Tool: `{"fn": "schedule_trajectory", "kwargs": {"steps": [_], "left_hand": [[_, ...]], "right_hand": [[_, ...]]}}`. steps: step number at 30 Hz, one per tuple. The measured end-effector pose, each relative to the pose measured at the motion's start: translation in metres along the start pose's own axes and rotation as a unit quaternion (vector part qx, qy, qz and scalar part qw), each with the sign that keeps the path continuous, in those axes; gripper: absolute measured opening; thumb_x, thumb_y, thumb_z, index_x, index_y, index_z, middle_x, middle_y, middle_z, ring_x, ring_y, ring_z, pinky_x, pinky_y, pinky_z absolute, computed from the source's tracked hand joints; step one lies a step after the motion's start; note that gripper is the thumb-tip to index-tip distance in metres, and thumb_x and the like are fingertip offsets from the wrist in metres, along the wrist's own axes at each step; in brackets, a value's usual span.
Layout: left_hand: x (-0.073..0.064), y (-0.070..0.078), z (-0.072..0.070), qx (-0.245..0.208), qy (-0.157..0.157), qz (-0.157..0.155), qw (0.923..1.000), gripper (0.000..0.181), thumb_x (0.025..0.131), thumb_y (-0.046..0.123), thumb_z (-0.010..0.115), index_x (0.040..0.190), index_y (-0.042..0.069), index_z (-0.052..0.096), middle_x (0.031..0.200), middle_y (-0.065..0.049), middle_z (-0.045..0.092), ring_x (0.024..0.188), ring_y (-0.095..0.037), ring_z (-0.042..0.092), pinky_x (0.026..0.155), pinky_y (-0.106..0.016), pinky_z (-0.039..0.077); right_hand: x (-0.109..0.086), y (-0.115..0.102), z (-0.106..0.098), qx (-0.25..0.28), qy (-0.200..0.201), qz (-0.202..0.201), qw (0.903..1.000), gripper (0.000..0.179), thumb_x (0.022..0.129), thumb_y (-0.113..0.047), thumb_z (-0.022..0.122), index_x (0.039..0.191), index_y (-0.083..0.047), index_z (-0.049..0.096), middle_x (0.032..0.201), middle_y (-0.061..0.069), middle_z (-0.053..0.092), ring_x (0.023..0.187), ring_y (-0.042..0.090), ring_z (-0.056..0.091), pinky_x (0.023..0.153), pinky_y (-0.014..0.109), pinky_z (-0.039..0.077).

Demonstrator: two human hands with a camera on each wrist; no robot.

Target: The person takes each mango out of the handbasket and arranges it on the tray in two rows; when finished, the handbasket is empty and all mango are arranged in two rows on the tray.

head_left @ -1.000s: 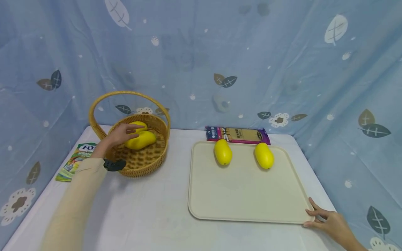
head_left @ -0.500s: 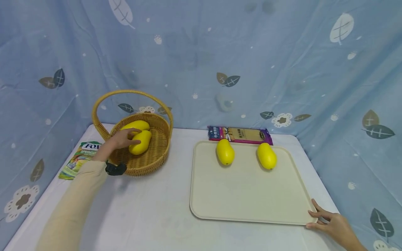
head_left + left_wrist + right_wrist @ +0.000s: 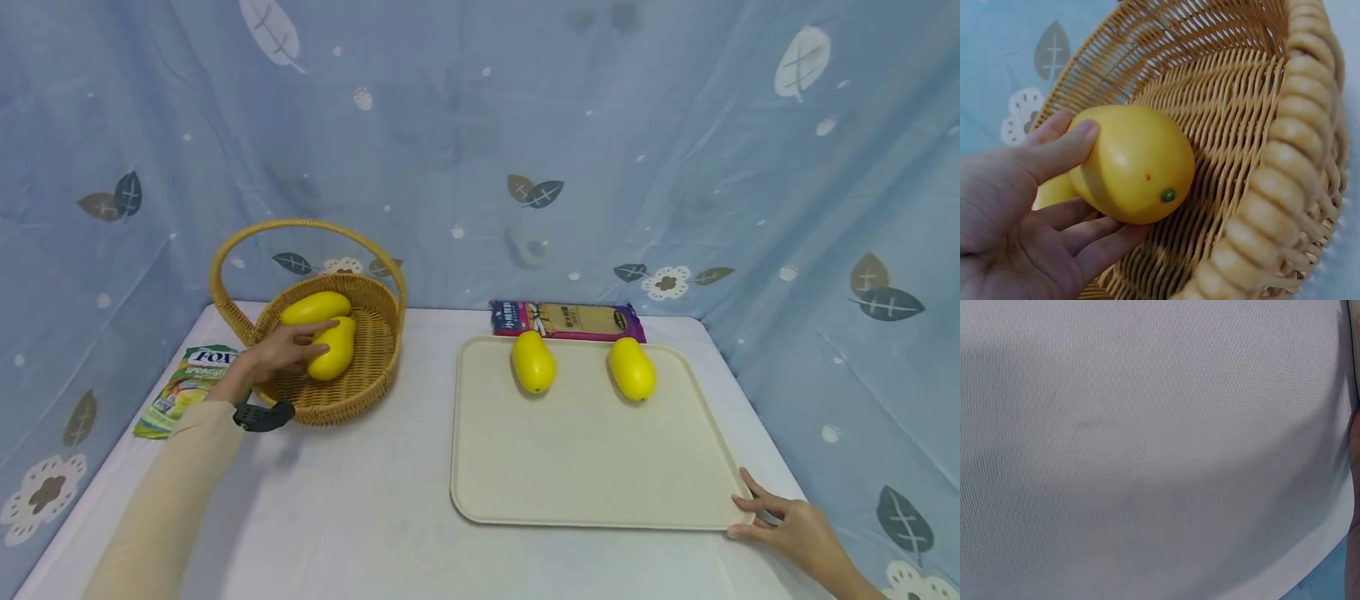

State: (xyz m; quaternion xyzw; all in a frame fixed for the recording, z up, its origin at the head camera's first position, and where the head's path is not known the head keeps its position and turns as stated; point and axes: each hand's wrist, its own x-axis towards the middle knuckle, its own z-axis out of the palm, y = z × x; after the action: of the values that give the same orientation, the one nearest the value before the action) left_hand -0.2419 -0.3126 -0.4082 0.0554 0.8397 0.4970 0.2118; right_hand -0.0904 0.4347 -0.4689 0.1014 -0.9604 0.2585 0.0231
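Observation:
My left hand (image 3: 281, 350) reaches into the wicker basket (image 3: 378, 387) and grips a yellow mango (image 3: 335, 348). In the left wrist view the thumb lies over this mango (image 3: 1138, 162) and the fingers curl beneath it, its green stem end facing out. Behind it in the basket rests a second mango (image 3: 315, 307). At the front right corner of the beige tray (image 3: 600, 467), my right hand (image 3: 798, 533) holds the rim between thumb and fingers. Two more mangoes, one left (image 3: 533, 362) and one right (image 3: 632, 369), lie along the tray's back edge.
Left of the basket lies a green FOX'S packet (image 3: 180, 396), partly behind the left arm. A purple-edged noodle packet (image 3: 570, 321) lies behind the tray. The basket's tall handle (image 3: 307, 223) arches over it. Blue leaf-print cloth (image 3: 465, 150) hangs around the white table (image 3: 360, 500).
My left hand has closed on the nearer mango, which has turned and moved slightly toward the front, apart from the other one. My right hand stays at the tray corner.

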Motion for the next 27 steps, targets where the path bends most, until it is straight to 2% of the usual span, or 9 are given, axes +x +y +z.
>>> {"fn": "schedule_trajectory", "kwargs": {"steps": [4,8,14,20,24,27], "left_hand": [[0.003,-0.002,0.006,-0.044,-0.007,-0.011,0.9990,0.066,0.098,0.025,0.057,0.153,0.009,0.024,0.152,-0.034,0.011,0.135,-0.049,0.027,0.094,-0.053,0.048],[0.005,-0.004,0.011,-0.065,-0.002,-0.015,0.9978,0.072,0.094,0.026,0.063,0.152,0.009,0.024,0.153,-0.032,0.013,0.134,-0.047,0.031,0.093,-0.051,0.049],[0.002,-0.010,0.017,-0.072,0.012,-0.006,0.9973,0.077,0.091,0.023,0.067,0.153,0.009,0.023,0.155,-0.028,0.013,0.136,-0.046,0.028,0.089,-0.046,0.052],[0.001,-0.016,0.018,-0.097,0.008,-0.003,0.9953,0.078,0.092,0.023,0.066,0.153,0.010,0.019,0.156,-0.027,0.010,0.135,-0.046,0.028,0.089,-0.041,0.053],[0.001,-0.016,0.019,-0.127,-0.005,-0.001,0.9919,0.077,0.093,0.020,0.065,0.153,0.012,0.017,0.157,-0.024,0.006,0.137,-0.044,0.022,0.091,-0.040,0.053],[0.005,-0.011,0.019,-0.145,-0.015,0.000,0.9894,0.077,0.093,0.018,0.064,0.154,0.014,0.016,0.158,-0.022,0.001,0.140,-0.043,0.016,0.096,-0.044,0.049]], "right_hand": [[-0.002,0.000,-0.002,-0.002,-0.001,0.009,1.0000,0.044,0.064,-0.024,0.087,0.103,-0.006,0.075,0.121,-0.048,0.028,0.066,0.001,0.064,0.039,0.020,0.032],[-0.002,-0.001,-0.002,0.002,-0.006,0.016,0.9999,0.047,0.064,-0.025,0.087,0.103,-0.002,0.074,0.120,-0.045,0.030,0.075,0.007,0.067,0.042,0.020,0.037],[0.000,-0.001,-0.002,0.019,-0.007,-0.003,0.9998,0.051,0.065,-0.022,0.086,0.107,0.003,0.071,0.123,-0.037,0.034,0.083,-0.001,0.066,0.046,0.019,0.044],[0.001,-0.003,-0.002,0.013,0.003,-0.020,0.9997,0.042,0.064,-0.024,0.087,0.101,-0.006,0.076,0.129,-0.031,0.036,0.084,0.008,0.068,0.044,0.018,0.038],[0.001,-0.004,-0.001,0.026,0.012,-0.036,0.9990,0.042,0.063,-0.020,0.087,0.099,-0.002,0.075,0.130,-0.027,0.037,0.072,0.007,0.067,0.036,0.017,0.028],[0.000,-0.003,-0.003,0.032,0.018,-0.045,0.9983,0.043,0.062,-0.017,0.087,0.099,0.001,0.075,0.130,-0.027,0.037,0.068,0.004,0.067,0.035,0.015,0.027]]}}
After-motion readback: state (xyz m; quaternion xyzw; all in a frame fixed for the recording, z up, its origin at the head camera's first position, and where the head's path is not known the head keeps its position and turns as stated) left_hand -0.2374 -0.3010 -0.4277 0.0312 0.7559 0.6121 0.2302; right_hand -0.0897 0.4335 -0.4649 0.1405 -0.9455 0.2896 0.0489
